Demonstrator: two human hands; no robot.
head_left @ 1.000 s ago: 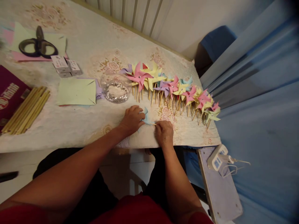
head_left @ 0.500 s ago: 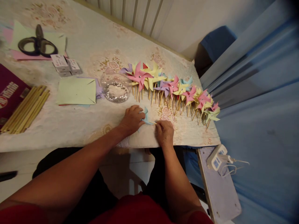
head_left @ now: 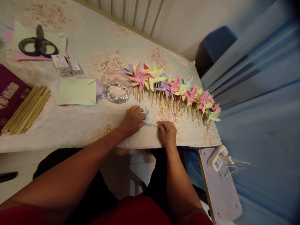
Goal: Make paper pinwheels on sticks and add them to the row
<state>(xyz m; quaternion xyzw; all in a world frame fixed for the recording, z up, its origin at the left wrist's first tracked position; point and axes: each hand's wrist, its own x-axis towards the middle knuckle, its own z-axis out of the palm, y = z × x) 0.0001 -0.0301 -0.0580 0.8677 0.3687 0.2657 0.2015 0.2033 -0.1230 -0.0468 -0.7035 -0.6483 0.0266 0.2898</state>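
Observation:
A light blue paper pinwheel [head_left: 147, 118] lies low over the near part of the table, partly covered by fingers. My left hand [head_left: 134, 120] is closed on its left side. My right hand [head_left: 167, 132] pinches a thin wooden stick [head_left: 154, 124] whose left end meets the pinwheel's edge; whether the two are joined I cannot make out. Beyond my hands, finished-looking pinwheels [head_left: 173, 86] in pink, yellow, purple and blue lie in a long row with their sticks towards me.
A clear round dish [head_left: 117, 100] holds metal fasteners. Left of it lie green paper squares [head_left: 77, 91], small white boxes [head_left: 61, 63], black-handled scissors [head_left: 38, 45], a bundle of sticks [head_left: 28, 109] and a purple box [head_left: 10, 89]. A power strip [head_left: 217, 157] sits right, below the table edge.
My right hand has shifted slightly to the right, showing more of the stick between it and the pinwheel. My left hand stays in place.

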